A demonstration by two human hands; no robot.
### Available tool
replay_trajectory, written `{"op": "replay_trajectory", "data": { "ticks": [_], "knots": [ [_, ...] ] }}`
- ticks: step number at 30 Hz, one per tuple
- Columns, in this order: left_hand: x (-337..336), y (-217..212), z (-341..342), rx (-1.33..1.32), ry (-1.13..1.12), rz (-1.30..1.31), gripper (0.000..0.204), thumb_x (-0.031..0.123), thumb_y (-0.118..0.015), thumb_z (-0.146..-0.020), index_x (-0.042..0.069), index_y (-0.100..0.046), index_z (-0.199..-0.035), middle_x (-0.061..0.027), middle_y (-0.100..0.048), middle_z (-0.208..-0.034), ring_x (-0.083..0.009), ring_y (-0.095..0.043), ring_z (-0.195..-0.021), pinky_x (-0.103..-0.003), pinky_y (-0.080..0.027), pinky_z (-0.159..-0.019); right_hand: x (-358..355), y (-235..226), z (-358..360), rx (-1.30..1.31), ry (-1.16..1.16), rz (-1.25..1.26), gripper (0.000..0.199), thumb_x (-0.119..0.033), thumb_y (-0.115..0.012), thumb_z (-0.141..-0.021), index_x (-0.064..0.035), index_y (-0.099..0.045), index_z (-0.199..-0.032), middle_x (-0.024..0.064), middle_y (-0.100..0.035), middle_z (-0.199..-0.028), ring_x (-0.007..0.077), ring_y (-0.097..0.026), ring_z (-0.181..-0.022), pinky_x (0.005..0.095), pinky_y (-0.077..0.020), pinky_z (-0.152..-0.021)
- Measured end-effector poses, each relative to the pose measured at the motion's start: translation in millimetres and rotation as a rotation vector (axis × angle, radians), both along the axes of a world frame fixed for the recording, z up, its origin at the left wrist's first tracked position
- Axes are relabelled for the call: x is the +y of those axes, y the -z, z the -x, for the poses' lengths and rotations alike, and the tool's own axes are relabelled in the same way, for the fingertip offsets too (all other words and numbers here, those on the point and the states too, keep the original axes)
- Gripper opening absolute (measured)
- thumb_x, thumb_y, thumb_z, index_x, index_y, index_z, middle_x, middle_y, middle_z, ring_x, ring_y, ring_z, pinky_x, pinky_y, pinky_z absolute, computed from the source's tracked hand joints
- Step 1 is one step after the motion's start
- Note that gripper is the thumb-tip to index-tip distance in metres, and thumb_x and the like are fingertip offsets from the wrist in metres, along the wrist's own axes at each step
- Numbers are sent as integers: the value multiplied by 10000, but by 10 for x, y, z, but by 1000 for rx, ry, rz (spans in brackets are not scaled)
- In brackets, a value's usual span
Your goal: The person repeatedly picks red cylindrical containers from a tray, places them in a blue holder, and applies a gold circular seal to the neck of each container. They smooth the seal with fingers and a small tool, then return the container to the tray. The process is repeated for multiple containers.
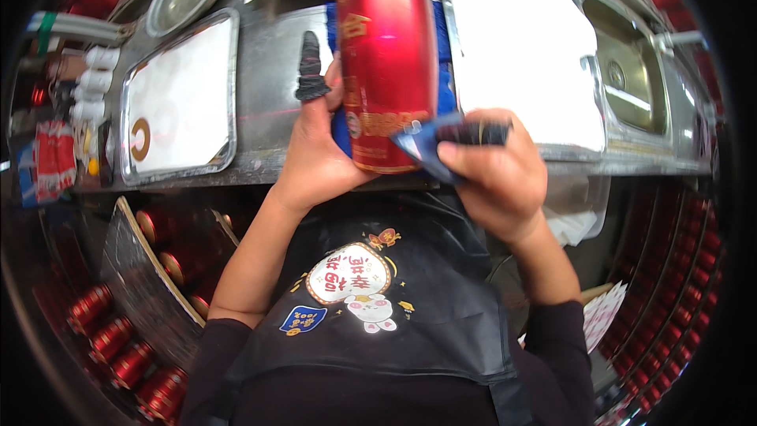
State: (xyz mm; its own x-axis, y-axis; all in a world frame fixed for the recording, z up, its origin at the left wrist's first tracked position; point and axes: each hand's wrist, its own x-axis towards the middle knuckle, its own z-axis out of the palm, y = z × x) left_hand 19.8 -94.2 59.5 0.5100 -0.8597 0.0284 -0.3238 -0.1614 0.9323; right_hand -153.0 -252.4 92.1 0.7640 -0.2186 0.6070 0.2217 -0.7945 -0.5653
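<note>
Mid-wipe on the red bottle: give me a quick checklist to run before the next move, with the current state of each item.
1. Left hand grips the red bottle at its lower part: ok.
2. Right hand pinches the blue cloth against the bottle's lower edge: ok.
3. Bottle base over the metal counter, not past its front edge: cannot tell.
4. Bottle cap on: cannot tell, top is cut off.
5. Black finger cot on the left forefinger, in place: ok.
6. Metal tray to the left clear of the bottle: ok.
</note>
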Motion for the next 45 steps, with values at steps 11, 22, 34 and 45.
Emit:
{"op": "replay_trajectory", "data": {
  "ticks": [11,22,34,45],
  "knots": [
    [83,-209,63,-481,-40,140,1042,233,-914,-667,1,-382,-1532,-198,-445,-1547,-340,-425,-1442,-463,-306,-1170,489,92,-317,-61,483,-360,172,-14,-800,-869,-25,-639,-928,3,-621,-870,71,-563,-794,221,-465,-717],
    [139,-135,331,-507,-88,145,730,377,-908,-633,148,-665,-1282,-297,-233,-1638,-536,-239,-1487,-739,-59,-1133,459,46,-81,-91,499,-703,156,-22,-766,-901,-13,-612,-922,0,-610,-887,62,-540,-780,203,-450,-731],
    [265,100,348,-591,-395,-14,598,434,-811,-763,292,-686,-1331,-348,-340,-1558,-534,-362,-1420,-728,-117,-1135,779,56,-333,-40,417,115,314,45,-827,-703,-19,-742,-998,92,-662,-884,226,-623,-777,326,-521,-734],
    [243,347,233,-521,-376,6,1261,551,-853,-696,-20,-163,-1584,-302,-266,-1606,-431,-261,-1505,-710,-20,-1155,475,-254,-518,236,-119,504,458,49,-803,-635,-57,-740,-1076,77,-646,-826,278,-628,-753,402,-520,-834]
  ]
}}
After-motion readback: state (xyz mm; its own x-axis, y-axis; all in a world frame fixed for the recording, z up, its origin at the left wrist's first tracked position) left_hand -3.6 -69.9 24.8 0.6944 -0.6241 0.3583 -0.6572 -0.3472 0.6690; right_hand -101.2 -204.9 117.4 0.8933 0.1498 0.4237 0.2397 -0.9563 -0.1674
